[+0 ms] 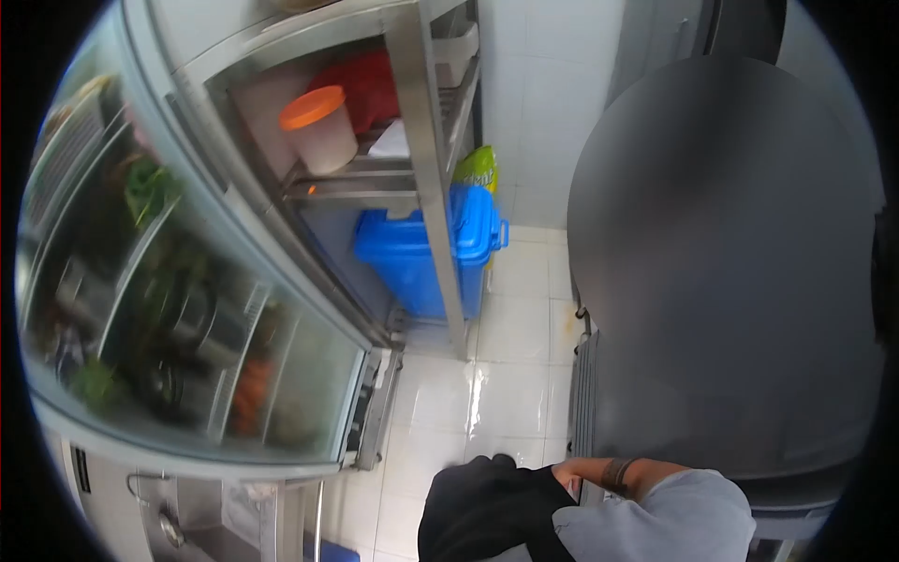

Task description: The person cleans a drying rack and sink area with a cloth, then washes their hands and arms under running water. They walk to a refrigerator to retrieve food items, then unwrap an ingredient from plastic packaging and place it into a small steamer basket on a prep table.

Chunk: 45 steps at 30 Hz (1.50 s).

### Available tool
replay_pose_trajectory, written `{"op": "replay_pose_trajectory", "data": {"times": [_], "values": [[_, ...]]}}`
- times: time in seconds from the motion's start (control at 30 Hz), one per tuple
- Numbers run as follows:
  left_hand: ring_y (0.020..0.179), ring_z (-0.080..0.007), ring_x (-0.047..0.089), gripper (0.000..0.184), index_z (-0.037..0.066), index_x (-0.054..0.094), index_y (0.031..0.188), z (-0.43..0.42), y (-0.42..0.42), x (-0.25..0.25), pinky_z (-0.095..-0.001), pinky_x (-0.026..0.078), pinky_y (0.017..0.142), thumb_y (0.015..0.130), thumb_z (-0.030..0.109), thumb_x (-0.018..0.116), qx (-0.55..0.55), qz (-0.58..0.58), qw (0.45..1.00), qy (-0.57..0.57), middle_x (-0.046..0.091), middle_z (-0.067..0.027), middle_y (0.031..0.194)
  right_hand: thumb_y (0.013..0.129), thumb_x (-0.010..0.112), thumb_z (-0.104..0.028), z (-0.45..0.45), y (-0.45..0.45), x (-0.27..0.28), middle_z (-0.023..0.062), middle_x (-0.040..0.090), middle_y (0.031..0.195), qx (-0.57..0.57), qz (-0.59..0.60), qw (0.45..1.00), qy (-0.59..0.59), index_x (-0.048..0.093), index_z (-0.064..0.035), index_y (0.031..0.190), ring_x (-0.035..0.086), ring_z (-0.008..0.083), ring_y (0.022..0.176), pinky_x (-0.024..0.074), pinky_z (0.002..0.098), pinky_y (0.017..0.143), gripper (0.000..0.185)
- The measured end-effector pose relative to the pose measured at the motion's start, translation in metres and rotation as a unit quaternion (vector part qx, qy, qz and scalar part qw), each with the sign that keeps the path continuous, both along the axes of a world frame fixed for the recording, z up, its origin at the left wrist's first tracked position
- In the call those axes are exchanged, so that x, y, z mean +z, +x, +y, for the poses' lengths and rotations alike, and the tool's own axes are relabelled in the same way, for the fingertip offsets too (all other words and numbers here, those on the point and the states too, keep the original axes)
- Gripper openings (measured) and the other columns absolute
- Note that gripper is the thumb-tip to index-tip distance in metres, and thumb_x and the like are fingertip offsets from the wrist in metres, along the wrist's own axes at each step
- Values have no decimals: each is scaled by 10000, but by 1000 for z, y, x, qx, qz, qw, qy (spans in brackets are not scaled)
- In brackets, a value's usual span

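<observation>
My right hand (567, 480) is at the bottom centre, close against the black clothing (487, 515) on my body. My right forearm has a dark band or marking near the wrist, and a grey sleeve (698, 520) covers the upper arm. The fingers are mostly hidden, so whether they hold anything cannot be made out. My left hand is out of view.
A glass-door fridge (318, 403) with greens and orange food is at left. Beside it, a metal rack (426, 150) holds an orange-lidded tub (318, 131); a blue bin (417, 267) stands below. A sink (206, 506) is lower left, a large blurred grey surface (730, 281) right.
</observation>
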<state>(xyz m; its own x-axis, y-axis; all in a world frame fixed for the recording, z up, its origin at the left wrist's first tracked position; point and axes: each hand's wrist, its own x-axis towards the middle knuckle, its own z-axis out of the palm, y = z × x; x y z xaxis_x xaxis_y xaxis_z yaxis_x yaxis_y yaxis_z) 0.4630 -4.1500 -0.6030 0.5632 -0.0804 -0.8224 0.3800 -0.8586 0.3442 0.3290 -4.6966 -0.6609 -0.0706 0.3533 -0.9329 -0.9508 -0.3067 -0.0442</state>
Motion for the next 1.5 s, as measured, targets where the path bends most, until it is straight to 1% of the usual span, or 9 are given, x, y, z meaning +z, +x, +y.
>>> {"op": "replay_pose_trajectory", "data": {"times": [0.07,0.33,0.37,0.7,0.93,1.07,1.2,1.37,1.5], "values": [[892,-344,728,387,57,688,1210,-32,35,7,-438,560,818,930,324,673,-4,-12,1000,-19,749,-155,919,963,592,-347,-47,50,-9,144,705,1270,340,-519,782,63,690,-49,1244,678,278,1094,543,444,891,421],[832,-217,702,343,9,776,938,-348,316,35,-343,517,792,966,317,627,-312,-114,923,-196,763,-130,883,944,652,-389,-207,176,128,164,745,1034,-132,-437,729,-509,734,-68,1081,706,346,998,553,447,876,359],[880,-395,670,437,-3,705,906,-410,335,52,-477,497,793,949,419,604,-325,-142,894,-275,689,-234,883,948,661,-376,-211,178,148,142,751,1013,-225,-451,686,-525,730,-69,1072,714,317,975,556,430,868,337],[1103,-179,667,377,3,629,1279,-951,275,277,-323,514,990,984,231,688,-357,-44,702,-614,715,-103,1182,950,640,-534,-197,142,136,162,723,1191,-175,-411,826,-345,696,-77,1257,683,332,1090,519,416,956,554],[1450,-352,413,939,-61,237,1571,-1179,240,442,-387,399,1153,845,271,730,-419,-191,667,-585,365,-267,1574,969,600,-544,-334,162,127,205,720,1123,-255,-377,809,-371,699,-44,1201,674,373,1091,506,459,933,560],[1012,-371,641,410,-60,567,1061,-1225,266,441,-441,512,874,803,235,687,-443,-205,681,-547,639,-263,1084,979,553,-569,-454,201,138,237,624,1364,-130,-383,828,-389,590,-40,1395,582,404,1278,453,441,1089,674],[687,-258,507,425,-10,491,765,-1237,267,423,-422,453,657,865,333,720,-360,-264,632,-634,531,-158,710,946,604,-446,-579,250,276,197,756,992,-44,-433,774,-459,766,-14,995,713,350,913,541,448,859,464],[733,-140,500,410,43,517,760,-1194,311,443,-331,455,677,1003,351,636,-187,-222,715,-636,514,-36,723,974,612,-200,-615,237,361,102,732,755,-437,-622,556,-335,717,30,824,687,162,740,529,310,733,294],[1097,-291,586,292,51,590,1153,-1189,291,479,-437,446,1036,923,225,639,-19,-477,250,-843,612,-127,1120,981,640,-265,-614,244,341,113,734,803,-442,-532,609,-388,727,9,887,692,193,771,532,330,775,303]]}}
